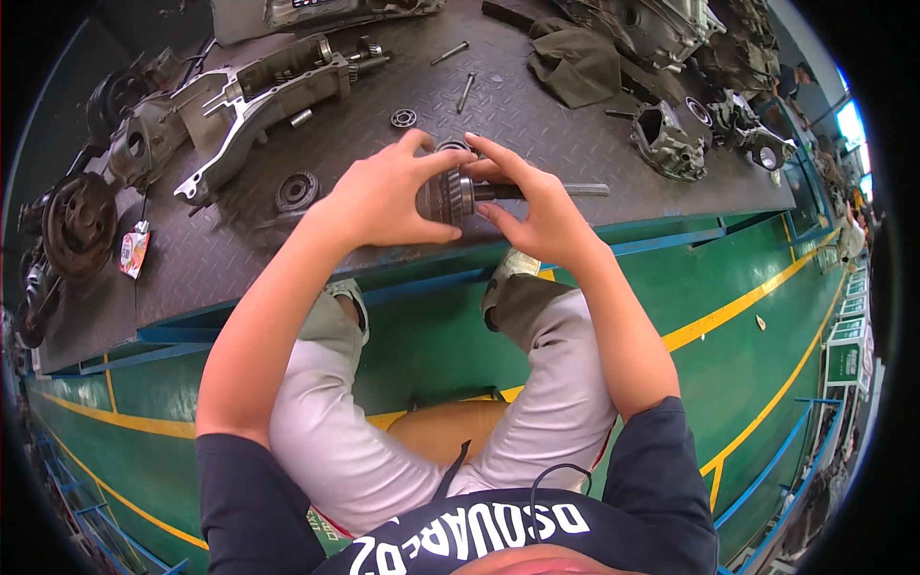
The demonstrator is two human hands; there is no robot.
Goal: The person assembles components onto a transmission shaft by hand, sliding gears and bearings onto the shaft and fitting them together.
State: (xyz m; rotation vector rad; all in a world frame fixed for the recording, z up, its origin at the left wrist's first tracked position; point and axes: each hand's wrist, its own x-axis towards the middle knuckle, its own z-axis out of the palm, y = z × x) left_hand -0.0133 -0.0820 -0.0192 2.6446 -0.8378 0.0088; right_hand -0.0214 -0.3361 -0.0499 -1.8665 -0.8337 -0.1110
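Note:
A gear shaft (448, 201) lies level near the front edge of the metal workbench (374, 57), its thin splined end (586, 190) pointing right. My left hand (379, 196) curls round the toothed gears on its left part, thumb and fingers gripping from both sides. From the right, my right hand (541, 211) closes fingers and thumb round a smooth ring beside the gears. Just behind the fingers a round metal part (454, 146) partly shows. A ball bearing (403, 118) rests farther back, and a larger bearing-like ring (297, 192) lies left of my left hand.
An opened gearbox housing (235, 101) stands at the back left. Two bolts (449, 54) (466, 93) and a small metal cylinder (302, 118) lie on the plate. A dark cloth (575, 65) and metal castings (668, 142) sit to the right. A small packet (134, 251) lies left.

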